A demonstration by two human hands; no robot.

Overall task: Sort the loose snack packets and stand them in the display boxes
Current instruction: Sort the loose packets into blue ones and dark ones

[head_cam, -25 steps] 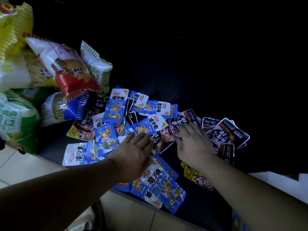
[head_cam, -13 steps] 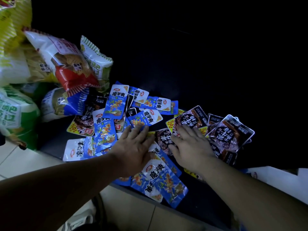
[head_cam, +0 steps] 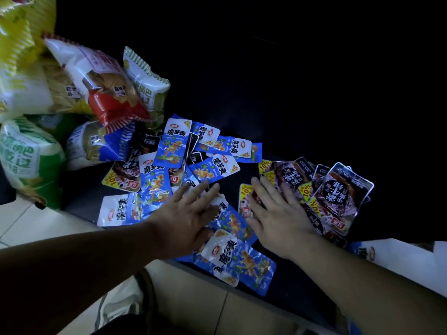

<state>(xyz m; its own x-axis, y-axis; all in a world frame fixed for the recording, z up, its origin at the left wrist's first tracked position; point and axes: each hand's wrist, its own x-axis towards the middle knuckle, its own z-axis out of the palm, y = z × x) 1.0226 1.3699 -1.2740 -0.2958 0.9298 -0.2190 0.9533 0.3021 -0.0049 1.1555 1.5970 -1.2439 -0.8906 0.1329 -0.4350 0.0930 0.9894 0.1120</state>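
Dark shelf: flat-fingered, gripping nothing, left hand and right hand have parted blue packets from dark packets; sorting progresses.

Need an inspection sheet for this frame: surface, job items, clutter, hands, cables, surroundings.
Surface: dark shelf, low, by the floor; the back is too dark to read.
Job's things: blue packets heaped left and centre, one overhanging the front edge; dark packets heaped right. No display box clearly seen.
Clutter: large snack bags piled at the left end.
Hands: left hand flat on blue packets; right hand flat on dark packets; fingers straight, gripping nothing.
Cables: nothing seen.
Surroundings: pale tiled floor; white object at right, cannot tell what.
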